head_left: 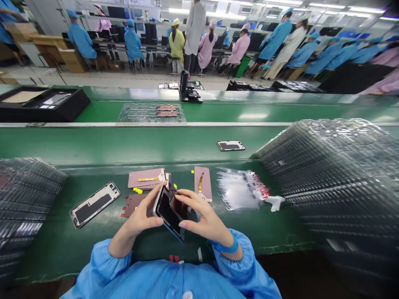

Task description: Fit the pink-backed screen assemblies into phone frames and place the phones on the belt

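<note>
My left hand (140,214) grips the edge of a black smartphone display panel (165,215) with a silver rim, tilted above the green bench mat. My right hand (205,216) pinches the panel's upper end, where a dark glossy layer stands apart from it. To the left lies a metal phone mid-frame (94,204) with a black pad. Pink-backed panels with yellow flex strips (146,178) sit just beyond my hands, and a single one (202,184) lies to the right. A brown sheet (134,205) is partly hidden by my left hand.
A pile of clear plastic film pieces (238,190) lies to the right. Stacks of clear trays (333,178) rise on both sides. A green conveyor belt (124,143) carries a phone frame (230,145). Co-workers in blue gowns (81,40) sit beyond it.
</note>
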`<action>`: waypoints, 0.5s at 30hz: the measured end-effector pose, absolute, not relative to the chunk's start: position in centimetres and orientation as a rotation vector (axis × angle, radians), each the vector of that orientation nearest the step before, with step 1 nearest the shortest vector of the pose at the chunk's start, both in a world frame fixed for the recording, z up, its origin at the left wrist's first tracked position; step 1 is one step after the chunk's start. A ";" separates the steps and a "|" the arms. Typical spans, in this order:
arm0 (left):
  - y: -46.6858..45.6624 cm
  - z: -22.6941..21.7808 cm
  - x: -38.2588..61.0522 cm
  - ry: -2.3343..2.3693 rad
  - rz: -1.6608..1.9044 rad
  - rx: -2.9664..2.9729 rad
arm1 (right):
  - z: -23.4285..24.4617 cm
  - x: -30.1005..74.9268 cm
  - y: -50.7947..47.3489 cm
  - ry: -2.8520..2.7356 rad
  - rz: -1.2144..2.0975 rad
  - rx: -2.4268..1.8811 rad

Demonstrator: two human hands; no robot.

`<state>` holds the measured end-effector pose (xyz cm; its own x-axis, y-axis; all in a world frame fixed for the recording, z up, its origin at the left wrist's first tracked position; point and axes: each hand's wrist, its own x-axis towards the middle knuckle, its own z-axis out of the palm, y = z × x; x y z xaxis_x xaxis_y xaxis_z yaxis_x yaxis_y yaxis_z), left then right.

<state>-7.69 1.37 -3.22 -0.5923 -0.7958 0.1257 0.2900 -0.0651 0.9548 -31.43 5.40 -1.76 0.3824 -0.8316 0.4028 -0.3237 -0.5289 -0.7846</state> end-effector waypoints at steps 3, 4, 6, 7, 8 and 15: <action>1.6 -3.4 -8.2 -1.422 -1.755 0.607 | -2.0 -30.9 5.7 1.020 -1.107 -2.070; 1.6 -3.5 -8.3 -1.409 -1.756 0.616 | -2.0 -30.7 5.8 1.033 -1.116 -2.087; 1.8 -3.8 -8.6 -1.374 -1.761 0.634 | -2.0 -30.4 6.0 1.063 -1.126 -2.130; 1.8 -3.8 -8.7 -1.357 -1.762 0.638 | -2.0 -30.2 6.2 1.078 -1.127 -2.153; 1.9 -3.9 -8.8 -1.347 -1.762 0.640 | -2.0 -30.2 6.2 1.091 -1.126 -2.173; 2.1 -3.7 -9.1 -1.283 -1.805 0.589 | -2.3 -30.1 6.6 1.119 -1.097 -2.244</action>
